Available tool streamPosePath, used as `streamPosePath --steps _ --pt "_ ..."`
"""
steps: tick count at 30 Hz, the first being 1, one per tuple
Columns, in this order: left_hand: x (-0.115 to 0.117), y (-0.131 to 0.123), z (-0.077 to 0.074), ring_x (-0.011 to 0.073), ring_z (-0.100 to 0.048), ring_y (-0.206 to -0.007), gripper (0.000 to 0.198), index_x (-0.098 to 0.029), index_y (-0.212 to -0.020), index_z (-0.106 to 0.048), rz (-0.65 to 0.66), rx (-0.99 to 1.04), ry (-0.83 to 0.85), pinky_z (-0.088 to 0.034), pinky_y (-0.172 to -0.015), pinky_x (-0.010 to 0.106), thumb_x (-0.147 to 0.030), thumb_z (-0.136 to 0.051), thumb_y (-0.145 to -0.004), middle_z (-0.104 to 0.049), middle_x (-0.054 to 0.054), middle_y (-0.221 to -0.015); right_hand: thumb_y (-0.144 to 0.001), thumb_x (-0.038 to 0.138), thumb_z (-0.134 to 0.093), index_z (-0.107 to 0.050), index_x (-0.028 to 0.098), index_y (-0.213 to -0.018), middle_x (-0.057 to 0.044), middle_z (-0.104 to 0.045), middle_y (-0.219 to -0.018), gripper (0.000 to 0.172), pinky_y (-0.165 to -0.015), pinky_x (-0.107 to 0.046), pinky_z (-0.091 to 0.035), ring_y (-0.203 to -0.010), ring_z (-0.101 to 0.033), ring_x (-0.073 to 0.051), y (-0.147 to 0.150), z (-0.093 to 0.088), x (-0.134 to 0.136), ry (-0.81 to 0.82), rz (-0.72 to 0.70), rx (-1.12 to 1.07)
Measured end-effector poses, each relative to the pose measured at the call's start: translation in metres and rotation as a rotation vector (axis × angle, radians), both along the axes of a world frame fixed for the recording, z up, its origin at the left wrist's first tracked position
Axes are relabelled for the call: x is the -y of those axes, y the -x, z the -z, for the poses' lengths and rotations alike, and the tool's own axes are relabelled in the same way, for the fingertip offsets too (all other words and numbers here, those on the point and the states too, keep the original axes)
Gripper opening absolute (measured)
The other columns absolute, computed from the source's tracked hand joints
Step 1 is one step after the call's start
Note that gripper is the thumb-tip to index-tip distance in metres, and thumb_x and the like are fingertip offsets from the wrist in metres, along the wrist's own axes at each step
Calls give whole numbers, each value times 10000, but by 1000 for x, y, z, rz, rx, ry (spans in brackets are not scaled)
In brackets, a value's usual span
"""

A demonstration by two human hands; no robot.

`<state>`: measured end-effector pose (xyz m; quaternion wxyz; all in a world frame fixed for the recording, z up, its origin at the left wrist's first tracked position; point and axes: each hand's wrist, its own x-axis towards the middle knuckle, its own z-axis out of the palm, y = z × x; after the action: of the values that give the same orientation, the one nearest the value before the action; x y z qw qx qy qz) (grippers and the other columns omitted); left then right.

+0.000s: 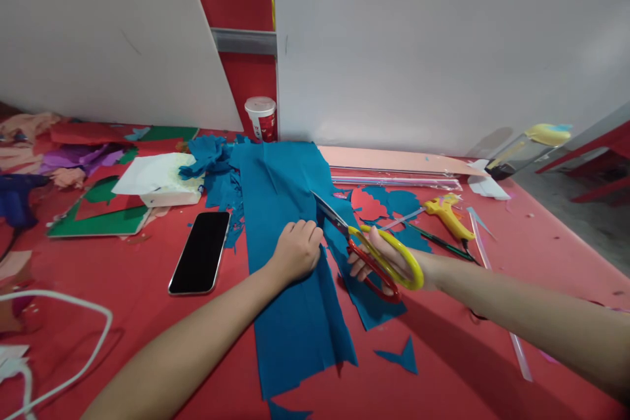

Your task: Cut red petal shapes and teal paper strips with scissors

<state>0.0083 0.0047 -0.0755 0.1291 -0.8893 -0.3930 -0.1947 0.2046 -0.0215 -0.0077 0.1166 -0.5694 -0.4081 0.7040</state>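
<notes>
A long sheet of blue crepe paper (288, 289) lies down the middle of the red table (457, 367). My left hand (296, 251) is closed on the sheet's right edge, pinching it. My right hand (388, 264) grips scissors (367, 243) with one yellow and one red handle. Their blades are open and point up-left into the blue paper, just right of my left hand. Blue offcuts (399, 356) lie in front of the scissors.
A black phone (201, 251) lies left of the sheet. A yellow glue gun (450, 215), red and blue cut shapes (381, 203) and plastic strips sit to the right. White boards stand behind, with a red cup (261, 117). Paper scraps and a white box (160, 180) lie at left, a white cable (59, 341) near.
</notes>
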Motion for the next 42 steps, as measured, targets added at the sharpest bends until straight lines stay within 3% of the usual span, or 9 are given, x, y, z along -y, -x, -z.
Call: streamPosePath --steps 5,9,18,30,42 --pt "0 0 0 209 -453 -671 92 -156 -756 -493 -6 1 1 -337 -583 335 -184 -405 -760 -518 73 -732 -831 573 -207 -521 167 -831 -117 -569 -914 513 -366 -185 -471 -882 -557 -207 3 -8 -2 -23 -53 3" --pt "0 0 0 208 -453 -670 90 -152 -755 -496 -10 3 4 -336 -583 332 -185 -412 -756 -520 74 -733 -866 509 -105 -522 142 -817 -142 -562 -929 558 -361 -185 -476 -909 -553 -214 10 -17 -5 -1 -36 45" --pt "0 0 0 208 -460 -678 106 -153 -766 -503 -11 13 7 -341 -591 327 -173 -399 -752 -536 76 -753 -771 664 -215 -570 148 -745 -107 -570 -804 626 -314 -198 -444 -771 -578 -212 9 -1 -22 -42 -22 -68" --pt "0 0 -2 212 -462 -671 97 -162 -737 -490 -15 -4 11 -339 -578 328 -166 -393 -738 -521 72 -720 -786 656 -128 -545 148 -652 -99 -569 -733 671 -303 -192 -412 -654 -554 -176 25 -9 -29 -26 -8 -101" --pt "0 -1 -1 211 -457 -660 90 -165 -721 -488 -17 2 2 -339 -573 331 -176 -401 -738 -512 65 -711 -733 719 -129 -531 134 -633 -83 -526 -713 716 -290 -161 -396 -614 -513 -144 31 -6 -31 -40 2 -173"
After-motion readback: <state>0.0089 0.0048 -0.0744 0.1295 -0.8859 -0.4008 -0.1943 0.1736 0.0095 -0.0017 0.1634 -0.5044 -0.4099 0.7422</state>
